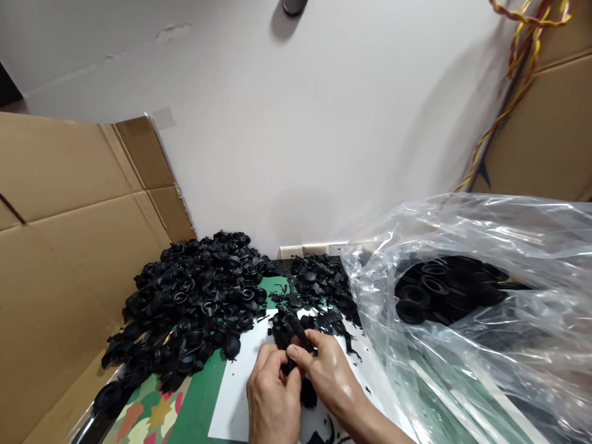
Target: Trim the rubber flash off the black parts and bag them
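Both hands grip one ribbed black rubber part (296,336) over the white sheet (231,394) — left hand (272,394) pinching below, right hand (330,373) pinching its top, apparently trimming flash; peeling cleanly seems next.

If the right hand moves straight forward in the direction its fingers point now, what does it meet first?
The right hand points up and left. Beyond the black part both hands hold, it would likely meet the scraps on the white sheet, then the big pile. Depth is unclear.
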`<state>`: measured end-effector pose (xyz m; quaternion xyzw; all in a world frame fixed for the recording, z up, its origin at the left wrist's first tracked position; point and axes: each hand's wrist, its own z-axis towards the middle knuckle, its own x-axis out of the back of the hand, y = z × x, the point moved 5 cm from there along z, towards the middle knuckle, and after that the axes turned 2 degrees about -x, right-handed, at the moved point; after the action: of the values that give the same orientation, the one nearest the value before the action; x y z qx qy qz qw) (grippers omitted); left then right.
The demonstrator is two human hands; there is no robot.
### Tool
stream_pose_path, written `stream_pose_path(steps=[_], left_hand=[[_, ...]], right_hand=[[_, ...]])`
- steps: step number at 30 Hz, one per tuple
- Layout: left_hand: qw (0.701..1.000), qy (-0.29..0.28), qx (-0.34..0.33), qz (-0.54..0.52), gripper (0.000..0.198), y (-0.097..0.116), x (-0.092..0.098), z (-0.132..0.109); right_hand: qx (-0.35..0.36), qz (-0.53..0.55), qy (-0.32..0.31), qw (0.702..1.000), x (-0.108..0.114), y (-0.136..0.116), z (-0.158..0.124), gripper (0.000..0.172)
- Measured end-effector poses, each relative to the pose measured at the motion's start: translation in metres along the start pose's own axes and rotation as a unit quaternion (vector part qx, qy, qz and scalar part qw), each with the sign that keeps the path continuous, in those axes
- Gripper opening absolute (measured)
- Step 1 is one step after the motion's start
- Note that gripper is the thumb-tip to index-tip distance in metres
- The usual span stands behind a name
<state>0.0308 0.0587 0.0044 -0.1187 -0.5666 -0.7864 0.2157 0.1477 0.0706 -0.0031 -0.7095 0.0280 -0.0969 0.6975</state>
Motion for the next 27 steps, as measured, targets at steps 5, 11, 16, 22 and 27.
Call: stream_pose_path(steps=[5, 11, 16, 22, 27], left_hand=[[0.999, -0.002, -0.028, 0.018, 0.022, 0.004, 0.005, 0.0], [0.998, -0.042, -0.007, 0.036, 0.025, 0.008, 0.005, 0.014], [0.999, -0.004, -0.042, 0.005, 0.028, 0.028, 0.009, 0.01], [0.985, -0.052, 0.04, -0.16, 0.01, 0.019, 0.01, 0.004], [0.956, -0.051, 0.126, -0.26, 0.008, -0.005, 0.013, 0.015]], right_hand=[[0.011, -0.033, 0.009, 0.999, -0.003, 0.001, 0.004, 0.013], [0.052, -0.112, 0.062, 0.99, -0.01, -0.007, 0.008, 0.022], [0.038, -0.14, 0.08, 0.986, -0.004, -0.014, 0.036, 0.017], [0.021, -0.174, 0.116, 0.978, 0.042, -0.017, 0.065, 0.018], [0.037, -0.183, 0.047, 0.981, 0.052, -0.017, 0.048, 0.021]])
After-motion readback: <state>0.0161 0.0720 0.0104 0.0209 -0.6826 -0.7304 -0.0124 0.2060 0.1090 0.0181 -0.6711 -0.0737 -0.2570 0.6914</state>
